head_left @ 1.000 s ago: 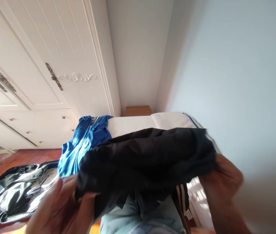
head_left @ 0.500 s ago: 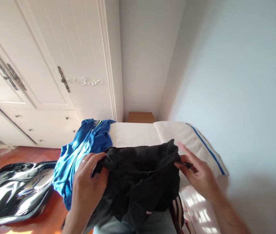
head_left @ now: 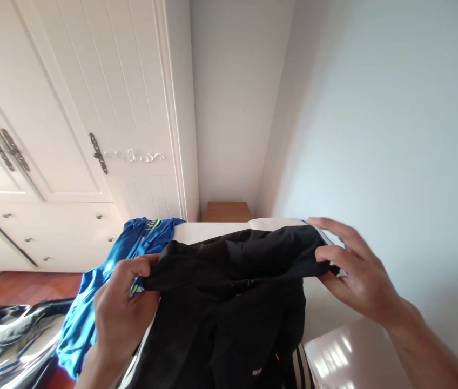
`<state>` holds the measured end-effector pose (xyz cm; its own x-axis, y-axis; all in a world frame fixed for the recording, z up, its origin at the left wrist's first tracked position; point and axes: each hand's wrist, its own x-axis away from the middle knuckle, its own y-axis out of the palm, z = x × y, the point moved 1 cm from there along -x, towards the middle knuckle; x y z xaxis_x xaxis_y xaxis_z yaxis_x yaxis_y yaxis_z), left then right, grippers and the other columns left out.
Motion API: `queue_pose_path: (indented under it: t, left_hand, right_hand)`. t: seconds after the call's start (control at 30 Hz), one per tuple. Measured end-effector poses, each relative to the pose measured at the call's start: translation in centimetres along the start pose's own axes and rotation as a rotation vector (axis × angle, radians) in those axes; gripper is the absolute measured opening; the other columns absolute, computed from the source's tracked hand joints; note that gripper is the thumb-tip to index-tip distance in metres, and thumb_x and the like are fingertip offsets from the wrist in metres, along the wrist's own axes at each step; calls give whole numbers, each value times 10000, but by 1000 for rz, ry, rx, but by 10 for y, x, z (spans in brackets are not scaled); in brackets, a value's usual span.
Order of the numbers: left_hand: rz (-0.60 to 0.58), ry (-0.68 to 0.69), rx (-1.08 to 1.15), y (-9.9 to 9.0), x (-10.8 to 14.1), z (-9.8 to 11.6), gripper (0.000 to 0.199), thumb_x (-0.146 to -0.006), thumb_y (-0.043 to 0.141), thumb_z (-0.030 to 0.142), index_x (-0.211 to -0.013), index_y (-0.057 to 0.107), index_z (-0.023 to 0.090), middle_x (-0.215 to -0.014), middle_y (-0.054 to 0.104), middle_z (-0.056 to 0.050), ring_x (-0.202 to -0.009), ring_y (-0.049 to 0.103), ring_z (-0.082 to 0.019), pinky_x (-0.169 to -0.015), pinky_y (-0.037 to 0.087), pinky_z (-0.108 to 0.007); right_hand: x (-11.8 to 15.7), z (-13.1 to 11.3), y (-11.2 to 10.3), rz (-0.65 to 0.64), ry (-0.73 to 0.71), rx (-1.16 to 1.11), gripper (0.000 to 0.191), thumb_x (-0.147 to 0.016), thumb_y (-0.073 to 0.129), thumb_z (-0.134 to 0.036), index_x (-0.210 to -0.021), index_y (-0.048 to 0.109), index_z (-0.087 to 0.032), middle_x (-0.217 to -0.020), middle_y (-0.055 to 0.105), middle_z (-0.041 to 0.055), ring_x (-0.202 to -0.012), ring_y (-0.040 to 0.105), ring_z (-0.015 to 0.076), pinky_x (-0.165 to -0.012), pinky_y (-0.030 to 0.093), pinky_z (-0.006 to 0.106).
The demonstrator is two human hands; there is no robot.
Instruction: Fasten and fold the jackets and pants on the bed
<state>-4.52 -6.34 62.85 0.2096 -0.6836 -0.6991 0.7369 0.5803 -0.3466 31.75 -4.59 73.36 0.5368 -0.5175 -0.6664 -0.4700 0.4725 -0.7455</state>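
Note:
A black garment (head_left: pixel 229 319) with small white lettering near its lower part hangs between my two hands, its upper edge stretched wide. My left hand (head_left: pixel 126 297) pinches the garment's left upper corner. On the other side, my right hand (head_left: pixel 358 275) grips the right upper corner between thumb and fingers, with one finger raised. Behind my left hand lies a crumpled blue garment (head_left: pixel 87 302) with a yellow-green stripe. A white surface (head_left: pixel 208 232) shows beyond the black cloth, which hides much of it.
A white wardrobe (head_left: pixel 132 108) with dark metal handles stands at the left. Shiny clear and black packaging (head_left: pixel 14 340) lies on the reddish floor (head_left: pixel 26 286). A brown wooden box (head_left: pixel 229 212) sits in the far corner. Pale walls close off the right side.
My hands have moved farther apart, and the black garment's upper edge is pulled wider and flatter. The view has tilted up slightly.

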Motion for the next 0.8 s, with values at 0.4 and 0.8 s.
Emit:
queue_pose_path:
  t: [0.4,0.8]
  left_hand:
    - [-594,205,101,-21,30,-39,490,-873,690,333,-1350,581,313,-1001,739,-62,-940,677,-232,-796,552,-317]
    - [-1333,-499,349,65,-13,-16,717,-670,791,611,-1232,645,190,-1177,710,-123,-1088,661,-300,-935,515,-376]
  right_hand:
    - [101,-6,82,269,147,-265,248,-828,558,-56,-1001,557,-235,-999,685,104,-931,688,245,-725,595,389]
    - [86,-33,110,334,513,-670,171,-844,614,-119,-863,489,-233,-1235,591,94,-1175,617,287,-947,526,475]
